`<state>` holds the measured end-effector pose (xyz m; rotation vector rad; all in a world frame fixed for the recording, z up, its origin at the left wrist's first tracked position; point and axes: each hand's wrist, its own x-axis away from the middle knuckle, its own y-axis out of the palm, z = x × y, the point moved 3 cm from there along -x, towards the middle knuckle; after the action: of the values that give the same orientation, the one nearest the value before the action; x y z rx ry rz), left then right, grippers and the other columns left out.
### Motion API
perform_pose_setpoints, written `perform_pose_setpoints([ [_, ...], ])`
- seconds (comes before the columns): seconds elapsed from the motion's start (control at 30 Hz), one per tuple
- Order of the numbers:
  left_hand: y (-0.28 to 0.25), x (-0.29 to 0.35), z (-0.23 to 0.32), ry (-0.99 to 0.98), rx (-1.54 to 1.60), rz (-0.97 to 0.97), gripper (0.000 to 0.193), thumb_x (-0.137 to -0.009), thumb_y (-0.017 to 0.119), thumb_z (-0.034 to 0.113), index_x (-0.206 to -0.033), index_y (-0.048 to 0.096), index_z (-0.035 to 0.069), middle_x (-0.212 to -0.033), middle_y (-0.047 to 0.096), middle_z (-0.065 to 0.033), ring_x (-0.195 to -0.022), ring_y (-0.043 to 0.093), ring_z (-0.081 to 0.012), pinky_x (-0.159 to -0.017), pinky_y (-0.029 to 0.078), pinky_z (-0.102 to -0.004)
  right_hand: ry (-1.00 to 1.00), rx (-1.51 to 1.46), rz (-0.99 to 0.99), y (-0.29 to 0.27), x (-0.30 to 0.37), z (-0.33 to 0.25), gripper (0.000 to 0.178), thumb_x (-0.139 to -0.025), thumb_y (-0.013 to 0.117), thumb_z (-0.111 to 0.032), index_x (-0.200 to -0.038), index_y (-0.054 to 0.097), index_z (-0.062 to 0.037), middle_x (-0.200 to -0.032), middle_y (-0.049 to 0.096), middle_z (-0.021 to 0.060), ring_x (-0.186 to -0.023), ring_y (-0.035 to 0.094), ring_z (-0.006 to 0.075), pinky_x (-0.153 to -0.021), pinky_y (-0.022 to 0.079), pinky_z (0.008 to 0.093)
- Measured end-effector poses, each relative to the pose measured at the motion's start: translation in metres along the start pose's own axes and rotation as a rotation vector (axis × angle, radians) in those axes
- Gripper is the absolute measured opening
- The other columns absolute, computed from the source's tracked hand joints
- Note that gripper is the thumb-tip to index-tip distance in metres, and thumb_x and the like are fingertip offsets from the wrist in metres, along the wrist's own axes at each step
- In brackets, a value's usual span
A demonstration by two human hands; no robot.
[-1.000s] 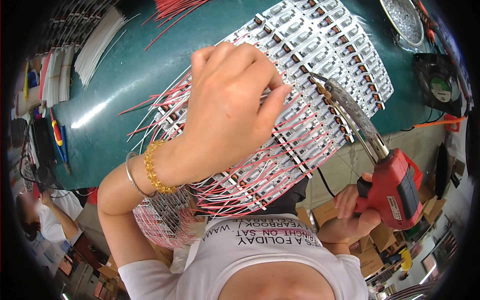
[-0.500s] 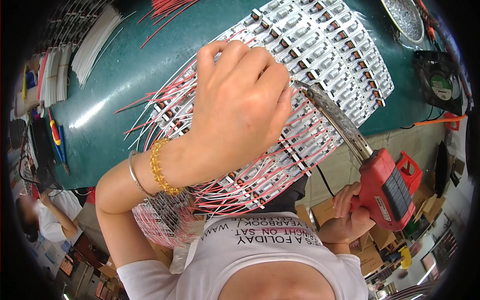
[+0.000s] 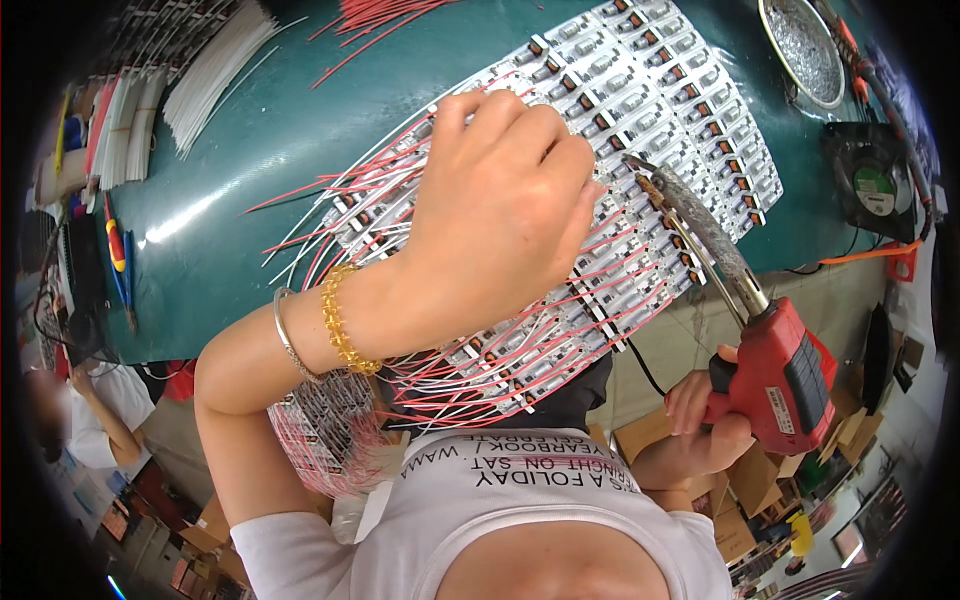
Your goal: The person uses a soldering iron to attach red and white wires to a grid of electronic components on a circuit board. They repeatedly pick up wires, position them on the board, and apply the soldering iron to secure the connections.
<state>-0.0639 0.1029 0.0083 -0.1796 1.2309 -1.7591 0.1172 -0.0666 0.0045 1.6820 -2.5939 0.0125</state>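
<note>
A large panel of small white circuit boards (image 3: 690, 100) lies tilted across the table edge, with red and white wires (image 3: 510, 365) running from many of its boards. Over its middle is my left hand (image 3: 500, 195), fingers curled in and pressed together; the fingertips are hidden beneath the hand, so what they hold cannot be seen. My right hand (image 3: 705, 425) grips the handle of a red soldering gun (image 3: 780, 375). The iron's dark tip points at the boards just right of my left fingers; whether it touches them, I cannot tell.
Red wires (image 3: 385, 15) and white wires (image 3: 215, 75) lie on the green table (image 3: 220, 300). A round metal dish (image 3: 805, 50) and a black fan (image 3: 875, 180) stand at right. Pliers (image 3: 117, 260) lie left. Another wired panel (image 3: 325, 435) hangs below; another person (image 3: 105, 410) sits at left.
The soldering tip has drawn a little away to the right from my left fingers. My left hand has shifted slightly right, still curled. The whole view has shifted slightly.
</note>
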Motion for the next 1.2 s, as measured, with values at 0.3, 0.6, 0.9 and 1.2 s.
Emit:
perform_pose_setpoints([
  [0.3,-0.113,0.006,-0.163,-0.129,-1.077,0.128,0.019,-0.08,0.06,0.022,-0.094,0.061,0.01,-0.088,0.061,-0.0073,-0.086,0.057,-0.0274,-0.073,0.043,-0.0399,-0.059,-0.121,-0.045,-0.012,-0.003,0.003,0.072,-0.085,0.055,-0.048,-0.12,0.037,0.0123,-0.046,0.041,-0.0007,-0.034,0.038,0.0092,-0.037,0.034,0.022],
  [0.6,-0.112,0.003,-0.188,-0.099,-0.901,0.004,0.012,-0.082,0.056,0.015,-0.079,0.058,0.003,-0.079,0.062,-0.0104,-0.076,0.058,-0.0309,-0.072,0.043,-0.04,-0.078,-0.112,-0.025,-0.008,-0.001,0.003,0.068,-0.086,0.055,-0.045,-0.12,0.038,0.0111,-0.046,0.04,-0.0008,-0.034,0.037,0.0089,-0.037,0.033,0.0223],
  [0.9,-0.123,0.003,-0.138,0.168,-0.814,0.342,0.007,-0.078,0.066,0.014,-0.083,0.068,0.01,-0.072,0.065,-0.0036,-0.068,0.059,-0.0221,-0.073,0.046,-0.0312,-0.069,-0.14,-0.024,-0.013,-0.002,0.004,0.066,-0.088,0.053,-0.044,-0.12,0.038,0.0111,-0.046,0.039,-0.001,-0.034,0.037,0.0088,-0.037,0.033,0.0221],
  [1.2,-0.035,-0.001,0.0,-0.037,0.18,-0.125,0.007,-0.072,0.068,0.005,-0.078,0.066,0.004,-0.072,0.064,-0.0035,-0.064,0.056,-0.0153,-0.073,0.039,-0.0287,-0.063,-0.161,-0.056,-0.02,0.004,0.009,0.069,-0.088,0.052,-0.045,-0.122,0.035,0.0118,-0.046,0.04,-0.0014,-0.035,0.039,0.0093,-0.038,0.035,0.0227],
])
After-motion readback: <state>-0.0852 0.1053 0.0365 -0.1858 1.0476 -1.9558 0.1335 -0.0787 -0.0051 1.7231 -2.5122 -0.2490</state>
